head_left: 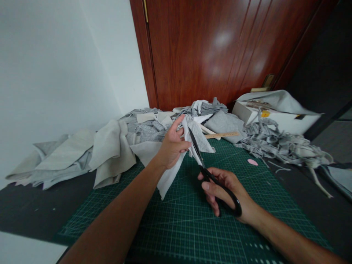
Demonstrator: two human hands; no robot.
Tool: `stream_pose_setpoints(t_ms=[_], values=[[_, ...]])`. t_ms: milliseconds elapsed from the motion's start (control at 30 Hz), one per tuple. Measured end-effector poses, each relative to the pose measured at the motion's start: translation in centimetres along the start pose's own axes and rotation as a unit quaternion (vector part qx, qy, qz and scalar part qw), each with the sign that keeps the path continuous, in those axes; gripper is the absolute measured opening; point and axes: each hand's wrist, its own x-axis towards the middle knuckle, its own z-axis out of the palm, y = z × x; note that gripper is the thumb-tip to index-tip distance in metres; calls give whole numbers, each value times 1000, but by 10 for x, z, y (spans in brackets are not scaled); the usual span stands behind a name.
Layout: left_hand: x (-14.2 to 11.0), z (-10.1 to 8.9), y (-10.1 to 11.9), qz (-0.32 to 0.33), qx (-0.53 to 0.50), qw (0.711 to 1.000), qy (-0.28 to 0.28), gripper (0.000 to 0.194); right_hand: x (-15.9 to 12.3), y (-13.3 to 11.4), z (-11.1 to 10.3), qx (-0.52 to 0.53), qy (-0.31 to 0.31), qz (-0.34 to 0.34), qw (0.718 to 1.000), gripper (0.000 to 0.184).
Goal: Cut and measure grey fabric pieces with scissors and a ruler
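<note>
the step in hand looks like snipping: the left hand pinches a grey cloth between thumb and fingers near the middle of the frame, and the right hand, fingers curled through the handles, holds black scissors with the blades along the cloth's folded edge. the blades look nearly closed (whether they bite fabric, i cannot tell). a good cut would call for that edge kept taut and the fingertips clear of the steel.

the cloth is soft, thin knit, drooping to a point on its right; a paler flap hangs in a long triangle below the left wrist. beneath lies the green mat, flat and finely gridded. crumpled scraps spread to the left, and stringy, curled strips tangle at right.
</note>
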Motion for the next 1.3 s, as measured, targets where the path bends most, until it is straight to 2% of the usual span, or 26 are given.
stream_pose_setpoints(t_ms=[233, 467, 667, 900, 1033, 1300], values=[[0, -1, -1, 7, -6, 1000, -3, 109, -1, 6, 0, 30, -2, -7, 1000, 50], [1, -2, -4, 8, 1, 1000, 2, 105, 0, 4, 1, 32, 4, -5, 999, 51], [1, -2, -5, 3, 25, 999, 29, 96, 1, 4, 0, 30, 10, 0, 999, 52], [4, -4, -6, 4, 34, 999, 38, 55, 0, 2, 1, 16, 7, 3, 1000, 56], [5, -4, -6, -13, 28, 997, 65, 34, 1, 1, 3, 9, 13, 18, 1000, 62], [7, -5, -11, 12, 26, 996, 89, 30, 1, 1, 4, 2, 7, 18, 1000, 61]])
